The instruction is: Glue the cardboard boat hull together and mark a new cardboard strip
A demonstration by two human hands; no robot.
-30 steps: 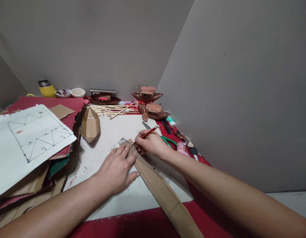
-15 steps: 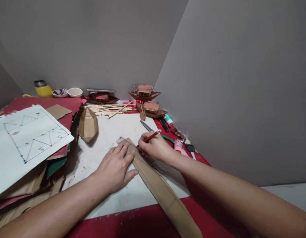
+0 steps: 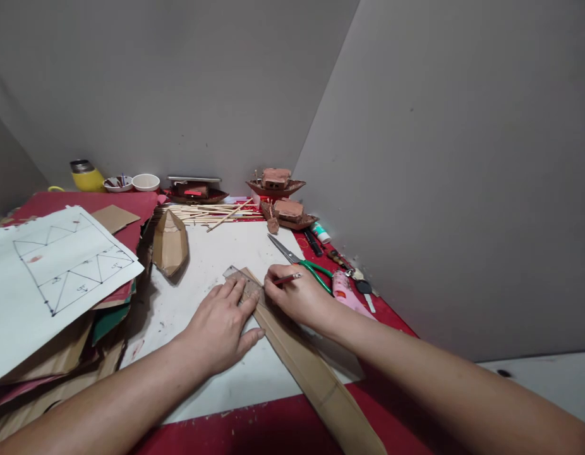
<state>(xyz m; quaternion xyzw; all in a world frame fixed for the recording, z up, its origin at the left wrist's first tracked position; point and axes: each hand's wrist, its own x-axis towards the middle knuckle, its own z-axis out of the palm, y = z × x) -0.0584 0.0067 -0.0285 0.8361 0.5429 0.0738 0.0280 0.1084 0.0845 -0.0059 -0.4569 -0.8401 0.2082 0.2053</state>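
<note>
My left hand (image 3: pixel 221 325) lies flat with its fingers apart, pressing a clear ruler (image 3: pixel 232 272) onto a long cardboard strip (image 3: pixel 316 373). The strip runs from under the fingers toward the front edge. In my right hand (image 3: pixel 302 302) a pencil (image 3: pixel 287 279) is pinched, its tip hidden behind the fingers at the ruler's edge. Scissors (image 3: pixel 316 270) with green handles lie just beyond the right hand. Ahead of my left hand sits a small cardboard boat hull (image 3: pixel 170 245).
A sheet with a drawn pattern (image 3: pixel 65 272) tops the cardboard stack at left. Thin wooden sticks (image 3: pixel 198 213) and brown model boats (image 3: pixel 276 182) stand at the back. A key (image 3: pixel 366 289) and marker (image 3: pixel 313 242) lie right, near the grey wall (image 3: pixel 444 177).
My right hand has turned slightly, and the pencil is tilted lower. The scissors show more fully. My left hand stays on the ruler, and the whole view has shifted a little.
</note>
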